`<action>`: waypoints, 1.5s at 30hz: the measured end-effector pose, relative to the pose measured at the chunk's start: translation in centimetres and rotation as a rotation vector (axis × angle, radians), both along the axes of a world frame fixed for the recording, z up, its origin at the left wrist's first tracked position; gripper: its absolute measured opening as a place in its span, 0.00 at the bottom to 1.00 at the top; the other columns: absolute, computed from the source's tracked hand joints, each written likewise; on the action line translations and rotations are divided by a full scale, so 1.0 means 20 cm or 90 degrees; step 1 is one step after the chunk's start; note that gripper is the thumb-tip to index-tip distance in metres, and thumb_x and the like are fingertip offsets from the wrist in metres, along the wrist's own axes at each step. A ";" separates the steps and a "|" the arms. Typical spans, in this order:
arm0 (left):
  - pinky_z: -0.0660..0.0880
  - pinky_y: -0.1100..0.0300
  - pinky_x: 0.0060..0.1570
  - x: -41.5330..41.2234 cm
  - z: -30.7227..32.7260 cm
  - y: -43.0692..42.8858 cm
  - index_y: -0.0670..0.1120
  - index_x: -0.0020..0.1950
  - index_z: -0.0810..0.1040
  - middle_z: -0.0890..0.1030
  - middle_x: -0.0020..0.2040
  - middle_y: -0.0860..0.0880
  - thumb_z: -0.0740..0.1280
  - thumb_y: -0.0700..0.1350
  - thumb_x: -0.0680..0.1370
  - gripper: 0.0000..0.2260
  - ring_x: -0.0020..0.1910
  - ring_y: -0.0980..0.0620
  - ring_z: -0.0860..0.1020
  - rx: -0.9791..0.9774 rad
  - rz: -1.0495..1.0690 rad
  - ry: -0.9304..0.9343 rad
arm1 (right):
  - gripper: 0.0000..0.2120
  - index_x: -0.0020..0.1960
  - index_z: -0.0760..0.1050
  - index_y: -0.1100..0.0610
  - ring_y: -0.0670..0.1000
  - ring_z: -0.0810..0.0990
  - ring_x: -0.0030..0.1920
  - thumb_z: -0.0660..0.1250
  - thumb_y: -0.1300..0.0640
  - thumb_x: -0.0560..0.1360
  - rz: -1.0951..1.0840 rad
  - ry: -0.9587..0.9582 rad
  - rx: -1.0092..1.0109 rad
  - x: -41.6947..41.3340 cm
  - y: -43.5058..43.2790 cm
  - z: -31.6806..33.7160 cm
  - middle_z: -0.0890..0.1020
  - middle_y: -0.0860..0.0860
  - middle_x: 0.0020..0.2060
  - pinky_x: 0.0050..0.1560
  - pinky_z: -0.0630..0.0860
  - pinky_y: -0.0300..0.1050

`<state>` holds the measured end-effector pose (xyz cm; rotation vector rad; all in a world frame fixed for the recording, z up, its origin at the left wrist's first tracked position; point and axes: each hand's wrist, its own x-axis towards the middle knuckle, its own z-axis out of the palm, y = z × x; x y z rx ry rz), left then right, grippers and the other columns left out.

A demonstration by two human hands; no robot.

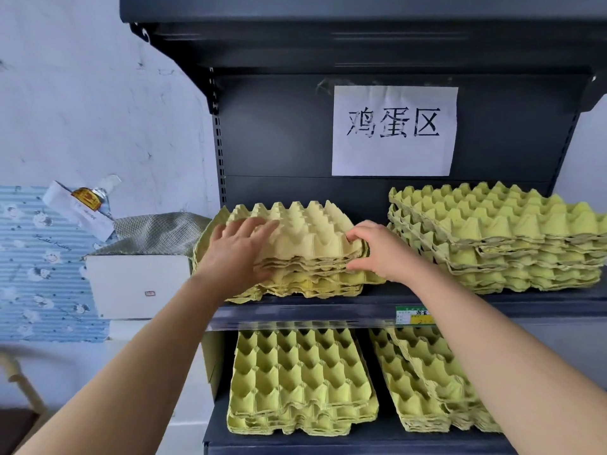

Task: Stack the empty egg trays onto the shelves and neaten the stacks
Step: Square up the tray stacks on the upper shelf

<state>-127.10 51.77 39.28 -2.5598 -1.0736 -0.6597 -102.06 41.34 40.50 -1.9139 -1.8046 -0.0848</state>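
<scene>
A stack of yellow-green egg trays (305,244) sits at the left of the upper shelf (295,311). My left hand (238,247) lies flat on its left top corner, fingers spread, thumb at the front edge. My right hand (374,249) pinches the stack's right front corner, with the upper trays between fingers and thumb. A taller, uneven tray stack (499,238) stands at the right of the same shelf. On the lower shelf lie two more stacks: a left stack (295,379) and a right stack (423,382) whose trays sit skewed.
A white paper sign (394,131) with black characters hangs on the dark back panel. A price label (412,315) is on the shelf edge. Left of the shelving stand a white box (138,284), grey cloth (154,229) and a small packet (87,205) against the wall.
</scene>
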 end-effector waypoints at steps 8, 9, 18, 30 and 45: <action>0.59 0.46 0.65 -0.02 0.14 -0.03 0.53 0.65 0.75 0.73 0.65 0.54 0.70 0.53 0.75 0.19 0.64 0.47 0.70 0.022 -0.054 -0.123 | 0.27 0.68 0.70 0.53 0.45 0.70 0.59 0.73 0.54 0.71 0.004 0.020 0.086 0.02 -0.06 0.11 0.69 0.45 0.63 0.61 0.64 0.39; 0.59 0.45 0.65 0.00 0.16 -0.04 0.52 0.65 0.76 0.73 0.64 0.54 0.70 0.53 0.74 0.20 0.63 0.46 0.71 0.042 -0.063 -0.129 | 0.27 0.68 0.70 0.53 0.46 0.70 0.59 0.73 0.54 0.71 -0.003 0.018 0.095 0.04 -0.08 0.12 0.69 0.45 0.63 0.61 0.64 0.40; 0.60 0.46 0.65 0.05 0.07 -0.07 0.55 0.68 0.73 0.72 0.65 0.54 0.69 0.56 0.75 0.22 0.64 0.48 0.69 0.015 -0.037 -0.078 | 0.27 0.68 0.71 0.53 0.44 0.70 0.60 0.74 0.54 0.70 -0.013 0.035 0.079 0.07 -0.11 0.04 0.70 0.44 0.63 0.59 0.62 0.36; 0.59 0.45 0.68 -0.10 -0.04 -0.03 0.55 0.72 0.66 0.65 0.67 0.53 0.68 0.65 0.69 0.33 0.66 0.50 0.67 -0.009 0.027 0.014 | 0.33 0.70 0.68 0.53 0.47 0.66 0.66 0.75 0.53 0.69 0.023 0.008 0.018 -0.05 0.03 -0.02 0.67 0.46 0.65 0.64 0.62 0.38; 0.63 0.47 0.66 -0.12 0.00 0.04 0.58 0.72 0.66 0.63 0.67 0.52 0.70 0.59 0.72 0.30 0.60 0.49 0.74 -0.077 0.003 0.027 | 0.34 0.65 0.71 0.55 0.48 0.76 0.47 0.77 0.46 0.63 -0.011 -0.040 0.038 -0.05 0.05 -0.04 0.67 0.43 0.56 0.49 0.77 0.46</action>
